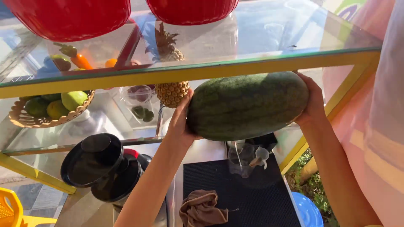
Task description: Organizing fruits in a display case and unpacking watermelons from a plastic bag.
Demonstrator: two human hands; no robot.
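Observation:
A large dark green oval watermelon [247,105] is held sideways just under the glass top of a yellow-framed display case [210,72]. My left hand [182,122] presses its left end, and my right hand [313,101] cups its right end. Both arms reach up from below. A pineapple [171,90] stands on the shelf right beside my left hand.
A woven basket [31,121] of green and yellow fruit sits left on the shelf. Two red bowls [71,17] rest on the glass top. Below are a black juicer lid [93,159], a black mat [244,193], a brown cloth [202,209] and a clear jug [244,157].

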